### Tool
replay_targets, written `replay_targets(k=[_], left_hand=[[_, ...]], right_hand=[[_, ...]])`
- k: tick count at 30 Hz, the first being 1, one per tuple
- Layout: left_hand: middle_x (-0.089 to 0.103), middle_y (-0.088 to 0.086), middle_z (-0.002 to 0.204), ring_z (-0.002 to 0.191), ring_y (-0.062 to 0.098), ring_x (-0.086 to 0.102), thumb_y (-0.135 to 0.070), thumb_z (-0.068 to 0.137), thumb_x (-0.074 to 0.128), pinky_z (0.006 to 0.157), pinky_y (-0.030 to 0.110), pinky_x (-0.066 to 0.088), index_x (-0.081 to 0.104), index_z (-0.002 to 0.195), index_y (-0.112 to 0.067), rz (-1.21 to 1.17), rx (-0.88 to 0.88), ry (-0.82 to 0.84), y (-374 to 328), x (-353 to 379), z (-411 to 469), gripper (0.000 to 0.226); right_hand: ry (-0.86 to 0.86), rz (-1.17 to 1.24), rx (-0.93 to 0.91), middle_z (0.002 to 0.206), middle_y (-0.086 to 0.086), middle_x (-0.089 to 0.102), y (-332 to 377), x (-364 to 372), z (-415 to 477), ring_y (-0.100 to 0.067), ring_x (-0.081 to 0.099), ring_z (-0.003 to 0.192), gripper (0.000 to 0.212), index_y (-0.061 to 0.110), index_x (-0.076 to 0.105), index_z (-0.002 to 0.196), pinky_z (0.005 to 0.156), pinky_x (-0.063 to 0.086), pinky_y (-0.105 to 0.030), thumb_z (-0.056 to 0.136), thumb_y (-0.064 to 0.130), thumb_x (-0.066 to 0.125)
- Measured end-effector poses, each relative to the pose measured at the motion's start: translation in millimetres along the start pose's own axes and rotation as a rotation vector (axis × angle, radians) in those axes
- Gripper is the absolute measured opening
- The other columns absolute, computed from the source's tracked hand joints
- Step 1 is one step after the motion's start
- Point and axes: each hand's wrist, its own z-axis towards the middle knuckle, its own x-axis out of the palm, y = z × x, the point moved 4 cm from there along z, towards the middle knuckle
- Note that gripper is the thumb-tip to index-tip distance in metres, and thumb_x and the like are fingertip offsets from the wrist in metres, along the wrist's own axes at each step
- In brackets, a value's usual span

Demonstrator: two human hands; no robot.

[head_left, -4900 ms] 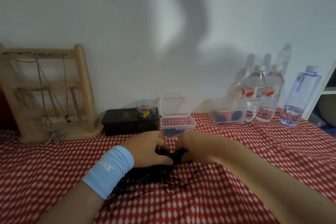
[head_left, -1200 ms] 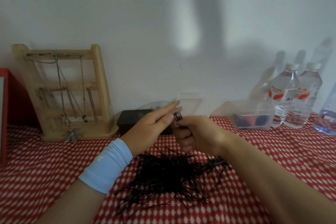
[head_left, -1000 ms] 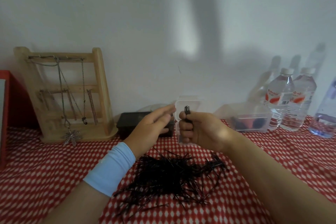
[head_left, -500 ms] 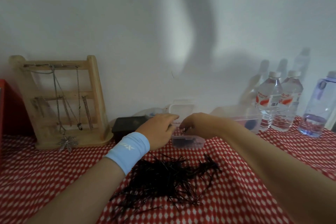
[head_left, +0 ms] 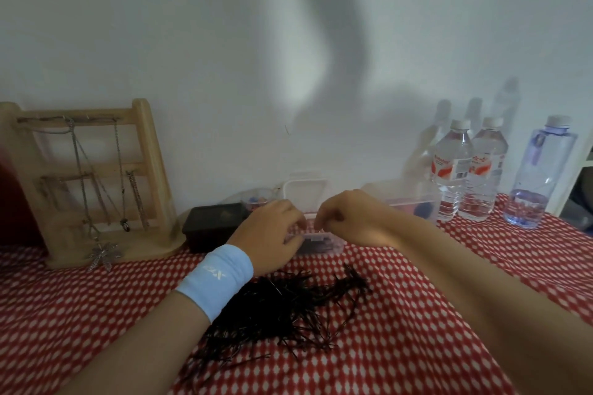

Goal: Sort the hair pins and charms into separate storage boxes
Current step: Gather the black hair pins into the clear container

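Fingers of the right hand [head_left: 348,218] are curled inward with the tips pinched close; whether a pin is held between them cannot be told. The left hand [head_left: 272,232], marked by a pale blue wristband [head_left: 216,277], is loosely curled, and nothing can be seen in its grasp. Both hands are held over a small clear box [head_left: 316,239] with its lid raised, in which dark pins are seen. A loose heap of black hair pins [head_left: 282,308] is spread on the red checked cloth [head_left: 401,346] at 6 o'clock from the box. A black box [head_left: 213,223] is set at 9 o'clock, a wooden necklace stand [head_left: 93,183] beyond it. A larger clear tub [head_left: 414,202] and water bottles [head_left: 468,170] are placed toward 2 o'clock.
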Motion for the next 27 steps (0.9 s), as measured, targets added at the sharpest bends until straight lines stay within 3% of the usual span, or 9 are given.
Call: replay_targets(k=[3,6,8,14,18,20,23,25,27], left_hand=[[0.056,-0.011,0.101,0.094,0.007,0.052,-0.040,0.088,0.062,0.089,0.035,0.048,0.062,0.097,-0.024,-0.084,-0.030,0.033,-5.8,-1.5,-17.9,0.018],[0.049,-0.014,0.126,0.115,0.007,0.045,-0.081,0.071,0.053,0.102,0.034,0.042,0.055,0.126,-0.033,-0.033,-0.115,0.380,-10.7,15.8,-35.4,0.073],[0.041,-0.014,0.138,0.124,0.010,0.038,-0.090,0.062,0.049,0.107,0.038,0.038,0.046,0.138,-0.034,0.071,-0.111,0.525,-13.7,25.3,-45.3,0.094],[0.050,-0.012,0.134,0.122,0.011,0.046,-0.052,0.092,0.056,0.106,0.033,0.039,0.058,0.131,-0.037,-0.032,-0.081,0.468,-14.0,20.9,-48.7,0.043],[0.051,-0.012,0.138,0.125,0.012,0.049,-0.052,0.092,0.055,0.106,0.032,0.040,0.048,0.140,-0.037,-0.003,-0.113,0.438,-7.3,10.4,-49.7,0.051],[0.042,-0.013,0.147,0.133,0.012,0.041,-0.074,0.078,0.056,0.111,0.036,0.035,0.036,0.147,-0.039,0.018,-0.137,0.492,-4.6,10.3,-54.2,0.080],[0.030,-0.011,0.147,0.135,0.014,0.030,-0.084,0.059,0.064,0.114,0.040,0.031,0.024,0.151,-0.034,0.127,-0.119,0.634,-9.4,16.9,-61.8,0.112],[0.032,-0.010,0.141,0.129,0.012,0.032,-0.080,0.060,0.067,0.112,0.037,0.034,0.027,0.150,-0.032,0.146,-0.105,0.606,-11.7,19.6,-62.7,0.110],[0.039,-0.013,0.133,0.123,0.011,0.037,-0.076,0.064,0.067,0.107,0.033,0.037,0.039,0.145,-0.035,0.086,-0.113,0.518,-9.8,18.9,-61.5,0.095]], right_hand=[[0.209,-0.064,0.050,0.100,0.018,0.068,9.1,6.2,-19.5,-0.004,0.062,0.096,0.019,0.034,0.073,0.104,0.090,0.048,-0.022,0.092,0.022,0.064],[0.419,-0.229,0.133,0.130,0.007,0.063,7.3,25.4,-34.6,-0.017,0.058,0.120,0.046,0.033,0.061,0.131,0.107,0.045,-0.039,0.086,0.032,0.074],[0.487,-0.309,0.174,0.140,0.002,0.056,5.8,35.1,-38.3,-0.022,0.054,0.126,0.063,0.030,0.053,0.141,0.108,0.043,-0.040,0.084,0.037,0.076],[0.364,-0.200,0.059,0.140,0.005,0.055,17.6,47.9,-34.0,-0.011,0.053,0.113,0.063,0.034,0.055,0.139,0.101,0.045,-0.028,0.084,0.011,0.075],[0.251,-0.036,0.073,0.135,0.006,0.057,17.8,42.3,-35.5,-0.013,0.058,0.113,0.056,0.033,0.059,0.134,0.100,0.050,-0.029,0.087,0.006,0.069],[0.282,-0.039,0.113,0.142,0.004,0.055,13.2,40.3,-37.7,-0.017,0.054,0.125,0.056,0.032,0.054,0.140,0.108,0.046,-0.035,0.088,0.023,0.069],[0.498,-0.178,0.204,0.159,0.002,0.034,13.2,46.5,-44.6,-0.025,0.036,0.144,0.102,0.034,0.034,0.154,0.117,0.031,-0.046,0.068,0.071,0.074],[0.559,-0.274,0.214,0.160,0.000,0.026,20.9,53.7,-47.1,-0.028,0.029,0.146,0.119,0.033,0.029,0.155,0.116,0.029,-0.048,0.057,0.084,0.073],[0.532,-0.326,0.198,0.154,-0.004,0.032,29.4,60.0,-45.3,-0.029,0.035,0.140,0.117,0.029,0.034,0.153,0.114,0.034,-0.045,0.057,0.082,0.075]])
